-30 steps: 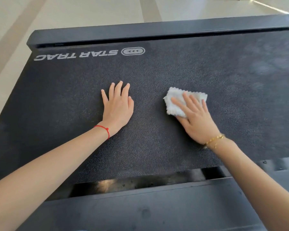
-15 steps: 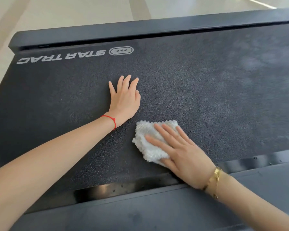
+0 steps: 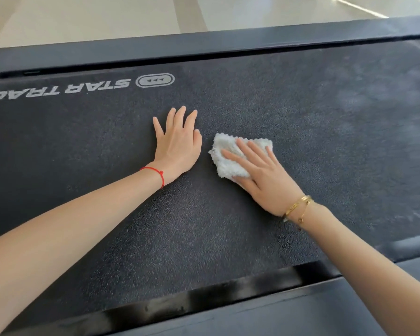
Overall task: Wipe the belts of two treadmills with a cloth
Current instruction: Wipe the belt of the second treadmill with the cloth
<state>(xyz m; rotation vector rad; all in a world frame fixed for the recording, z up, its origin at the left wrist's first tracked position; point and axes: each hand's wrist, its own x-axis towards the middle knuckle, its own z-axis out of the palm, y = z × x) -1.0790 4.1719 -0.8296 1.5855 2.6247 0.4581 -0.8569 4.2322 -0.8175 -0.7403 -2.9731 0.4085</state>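
A black textured treadmill belt (image 3: 301,112) fills most of the view, with white "STAR TRAC" lettering (image 3: 58,89) at its far left. My left hand (image 3: 177,144) lies flat on the belt, fingers straight and together. Just to its right, my right hand (image 3: 264,175) presses a folded white fluffy cloth (image 3: 226,156) onto the belt with straight fingers spread over it. The cloth's right and near parts are hidden under that hand.
A dark side rail (image 3: 204,48) runs along the belt's far edge, with pale floor (image 3: 95,18) beyond it. Another dark rail (image 3: 277,311) borders the near edge. The belt's right part (image 3: 386,81) looks hazy and dusty.
My right hand swept the cloth toward me and left across the belt, then back away; it now sits beside my left hand. The left hand stayed planted.
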